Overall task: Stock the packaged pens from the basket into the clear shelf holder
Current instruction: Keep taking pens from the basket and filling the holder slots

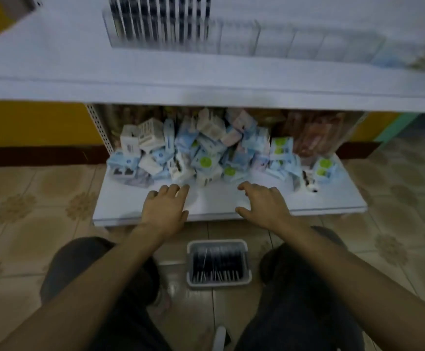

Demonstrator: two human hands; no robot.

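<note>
The packaged pens (217, 264) lie side by side in a grey basket (190, 262) on the tiled floor (29, 211), at 6 o'clock from the middle of our view, between our two knees in dark trousers (79, 262). Motion blur smears the packs, so we cannot count them.

At 12 o'clock from the basket, our two hands reach out palm down over the front edge of the white lower shelf (214, 201). The left hand (164, 211) has its fingers fairly straight and together and holds nothing. The right hand (262, 206), at 3 o'clock from the left and apart from it, has its fingers spread and loosely bent, and it too holds nothing. We cannot tell whether either hand touches the shelf or hangs just above it.

Just beyond the fingertips, further toward 12 o'clock, a heap of small boxes (206, 153) in white, pale blue and pink fills the back of the lower shelf.

Above it, the white upper shelf (54, 64) carries the clear shelf holder (239, 38) at the top of our view. Its compartments toward 9 o'clock hold a row of dark upright pen packs (160, 19).
</note>
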